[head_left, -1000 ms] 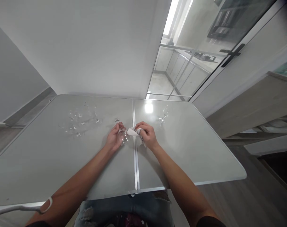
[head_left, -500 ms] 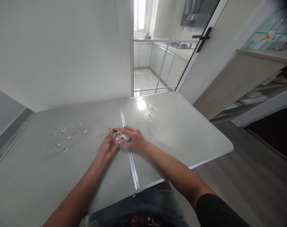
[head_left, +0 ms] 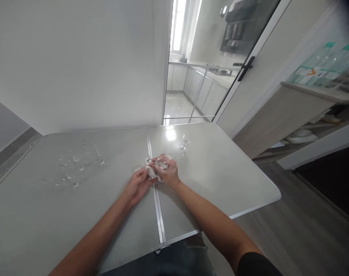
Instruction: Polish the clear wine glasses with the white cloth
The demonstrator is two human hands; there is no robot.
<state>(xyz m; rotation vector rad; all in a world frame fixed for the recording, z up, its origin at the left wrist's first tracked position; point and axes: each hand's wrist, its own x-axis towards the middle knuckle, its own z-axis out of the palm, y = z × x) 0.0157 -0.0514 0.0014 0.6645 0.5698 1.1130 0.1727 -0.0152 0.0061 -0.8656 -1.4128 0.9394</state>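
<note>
The glass (head_left: pixel 163 163) is held tipped just above the middle seam of the table (head_left: pixel 220 172), the right hand (head_left: pixel 171 174) curled around its bowl to steady it while the left hand (head_left: pixel 137 187) pinches a cloth (head_left: pixel 150 173) against it (a second glass (head_left: pixel 185 142) stands well apart behind).

Bare left hand (head_left: pixel 138 186) and right hand (head_left: pixel 171 175), bare forearms. Black short sleeve (head_left: pixel 257 264) on the right upper arm. Dark blue jeans (head_left: pixel 177 260), frayed pale at one edge.
</note>
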